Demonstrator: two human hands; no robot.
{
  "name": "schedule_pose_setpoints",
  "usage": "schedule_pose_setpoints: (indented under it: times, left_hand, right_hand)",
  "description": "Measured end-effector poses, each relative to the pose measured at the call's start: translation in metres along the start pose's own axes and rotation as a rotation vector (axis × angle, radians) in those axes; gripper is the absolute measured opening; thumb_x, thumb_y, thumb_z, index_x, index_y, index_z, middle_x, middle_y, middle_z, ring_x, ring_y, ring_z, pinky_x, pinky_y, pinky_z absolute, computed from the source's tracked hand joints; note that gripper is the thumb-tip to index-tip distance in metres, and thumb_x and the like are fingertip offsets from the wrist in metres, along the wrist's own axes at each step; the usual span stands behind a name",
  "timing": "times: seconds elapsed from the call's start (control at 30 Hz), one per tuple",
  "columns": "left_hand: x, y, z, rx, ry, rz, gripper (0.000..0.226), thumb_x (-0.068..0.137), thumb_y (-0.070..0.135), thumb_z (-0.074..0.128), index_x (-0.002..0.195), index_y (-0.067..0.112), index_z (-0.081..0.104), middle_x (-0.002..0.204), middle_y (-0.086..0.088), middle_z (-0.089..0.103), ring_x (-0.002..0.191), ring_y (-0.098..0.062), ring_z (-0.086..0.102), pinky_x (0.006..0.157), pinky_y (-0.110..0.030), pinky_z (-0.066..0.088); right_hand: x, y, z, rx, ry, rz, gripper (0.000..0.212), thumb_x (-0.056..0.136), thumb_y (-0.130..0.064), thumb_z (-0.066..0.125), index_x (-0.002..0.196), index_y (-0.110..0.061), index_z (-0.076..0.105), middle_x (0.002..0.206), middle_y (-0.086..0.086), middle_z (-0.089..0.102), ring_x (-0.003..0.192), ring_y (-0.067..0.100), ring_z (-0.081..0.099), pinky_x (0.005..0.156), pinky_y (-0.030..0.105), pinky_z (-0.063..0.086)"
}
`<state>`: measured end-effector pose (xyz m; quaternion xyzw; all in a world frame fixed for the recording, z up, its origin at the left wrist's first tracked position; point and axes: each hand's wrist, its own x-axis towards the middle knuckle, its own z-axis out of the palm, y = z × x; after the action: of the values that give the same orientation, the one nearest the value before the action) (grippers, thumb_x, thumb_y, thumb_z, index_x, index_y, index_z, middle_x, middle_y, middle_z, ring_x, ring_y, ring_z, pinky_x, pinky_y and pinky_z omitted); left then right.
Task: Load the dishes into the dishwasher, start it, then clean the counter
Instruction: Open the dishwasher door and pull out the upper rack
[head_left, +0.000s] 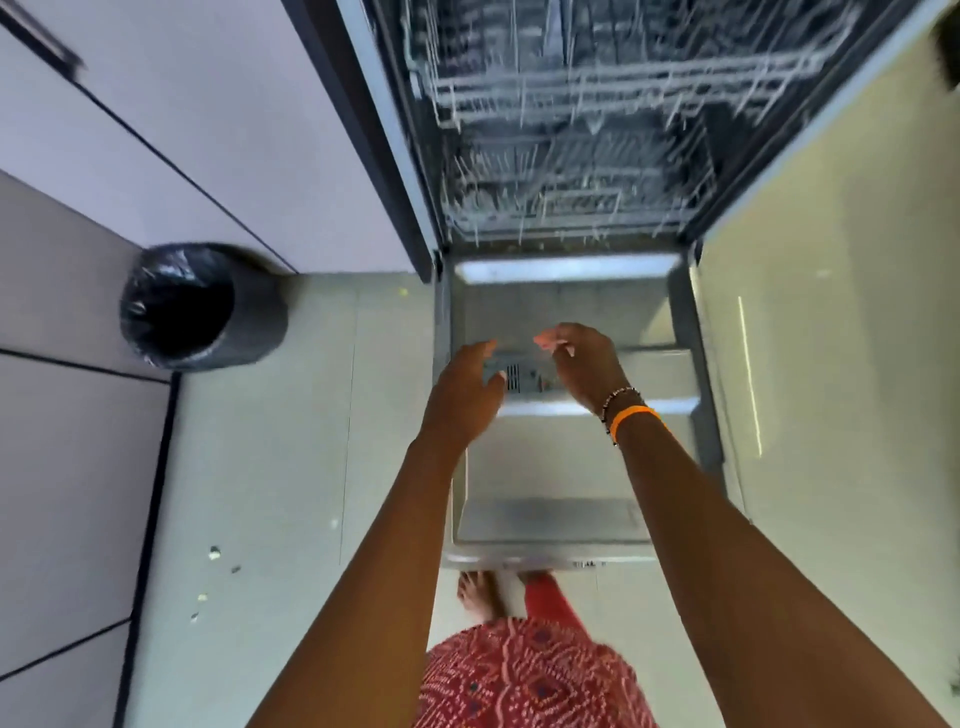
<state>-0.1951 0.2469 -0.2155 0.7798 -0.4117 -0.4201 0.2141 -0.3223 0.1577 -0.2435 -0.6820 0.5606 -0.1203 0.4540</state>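
Over the open dishwasher door (561, 467), left hand (465, 395) hovers relaxed; right hand (587, 364) pinches something (blurred).

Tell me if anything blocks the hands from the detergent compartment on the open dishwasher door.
Nothing visible does. The left hand and right hand hover right over the detergent compartment on the lowered dishwasher door, with only air between.

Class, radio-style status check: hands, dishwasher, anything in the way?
Left hand open, right hand loosely curled, both over the detergent compartment. Dishwasher door down, racks blurred. Bin off left, not obstructing.
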Motion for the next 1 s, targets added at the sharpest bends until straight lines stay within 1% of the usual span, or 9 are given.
schedule_pose_setpoints:
  times: [0.17, 0.33, 0.43, 0.5, 0.6, 0.73, 0.8, 0.9, 1.0]
  left_hand:
    - [0.061, 0.062, -0.038, -0.031, 0.125, 0.067, 0.044, 0.092, 0.013, 0.051, 0.136, 0.017, 0.044, 0.142, 0.000, 0.045, 0.130, -0.016, 0.042, 0.097, -0.015, 0.026]
    - [0.121, 0.110, -0.056, -0.012, 0.150, 0.093, 0.045, 0.093, 0.017, 0.051, 0.137, 0.022, 0.043, 0.144, -0.001, 0.043, 0.128, -0.019, 0.045, 0.104, -0.029, 0.035]
    - [0.150, 0.125, -0.059, 0.014, 0.152, 0.117, 0.047, 0.094, 0.019, 0.050, 0.139, 0.023, 0.041, 0.145, 0.000, 0.040, 0.126, -0.021, 0.047, 0.106, -0.034, 0.037]
    - [0.165, 0.130, -0.059, 0.058, 0.170, 0.146, 0.050, 0.093, 0.018, 0.050, 0.141, 0.022, 0.037, 0.147, -0.001, 0.037, 0.130, -0.023, 0.043, 0.106, -0.035, 0.036]
    - [0.187, 0.134, -0.054, 0.130, 0.226, 0.187, 0.058, 0.092, 0.013, 0.050, 0.145, 0.017, 0.029, 0.151, -0.004, 0.028, 0.135, -0.023, 0.035, 0.108, -0.033, 0.033]
    - [0.213, 0.135, -0.042, 0.369, 0.269, 0.202, 0.072, 0.091, 0.008, 0.047, 0.150, 0.013, 0.007, 0.159, -0.006, 0.001, 0.146, -0.026, -0.005, 0.118, -0.039, 0.004]
    - [0.221, 0.134, -0.043, 0.480, 0.274, 0.202, 0.076, 0.090, 0.008, 0.046, 0.150, 0.014, 0.000, 0.159, -0.005, -0.005, 0.145, -0.027, -0.011, 0.117, -0.041, -0.002]
    - [0.215, 0.126, -0.039, 0.580, 0.291, 0.215, 0.081, 0.086, 0.007, 0.051, 0.150, 0.016, 0.002, 0.159, -0.005, 0.001, 0.146, -0.029, -0.005, 0.117, -0.045, 0.001]
    - [0.196, 0.117, -0.032, 0.642, 0.407, 0.272, 0.078, 0.077, 0.003, 0.060, 0.146, 0.015, 0.024, 0.151, -0.007, 0.026, 0.142, -0.028, 0.020, 0.118, -0.047, 0.013]
  right_hand:
    - [0.077, -0.064, -0.050, -0.057, 0.037, -0.226, 0.033, 0.082, 0.012, 0.041, 0.102, 0.004, 0.066, 0.108, 0.019, 0.067, 0.104, 0.027, 0.061, 0.090, 0.019, 0.038]
    - [0.159, -0.094, -0.094, -0.319, 0.164, -0.417, 0.047, 0.079, 0.008, 0.043, 0.124, -0.002, 0.053, 0.126, 0.020, 0.052, 0.117, 0.034, 0.048, 0.102, 0.034, 0.036]
    - [0.207, -0.094, -0.109, -0.591, 0.119, -0.357, 0.064, 0.085, -0.002, 0.047, 0.144, -0.005, 0.024, 0.152, 0.014, 0.022, 0.140, 0.029, 0.021, 0.116, 0.041, 0.017]
    - [0.226, -0.086, -0.112, -0.747, 0.019, -0.243, 0.069, 0.091, -0.012, 0.045, 0.148, -0.009, 0.005, 0.157, 0.007, 0.002, 0.145, 0.024, 0.003, 0.116, 0.049, 0.005]
    - [0.232, -0.072, -0.105, -0.824, -0.017, -0.195, 0.077, 0.088, -0.008, 0.045, 0.147, -0.008, -0.005, 0.157, 0.007, -0.003, 0.145, 0.024, -0.007, 0.115, 0.051, -0.001]
    - [0.233, -0.071, -0.101, -0.824, 0.022, -0.202, 0.077, 0.085, -0.004, 0.044, 0.147, -0.007, -0.001, 0.156, 0.008, 0.003, 0.144, 0.026, -0.004, 0.114, 0.050, -0.007]
    - [0.232, -0.074, -0.103, -0.826, 0.015, -0.200, 0.076, 0.085, -0.005, 0.045, 0.147, -0.007, 0.002, 0.155, 0.009, 0.006, 0.144, 0.026, -0.001, 0.115, 0.049, -0.006]
    - [0.222, -0.072, -0.104, -0.801, 0.034, -0.228, 0.068, 0.085, -0.008, 0.048, 0.145, -0.008, 0.014, 0.150, 0.011, 0.020, 0.141, 0.027, 0.012, 0.116, 0.048, 0.000]
    - [0.201, -0.062, -0.101, -0.776, 0.080, -0.281, 0.052, 0.090, -0.016, 0.048, 0.138, -0.008, 0.031, 0.140, 0.014, 0.036, 0.132, 0.031, 0.028, 0.114, 0.044, 0.011]
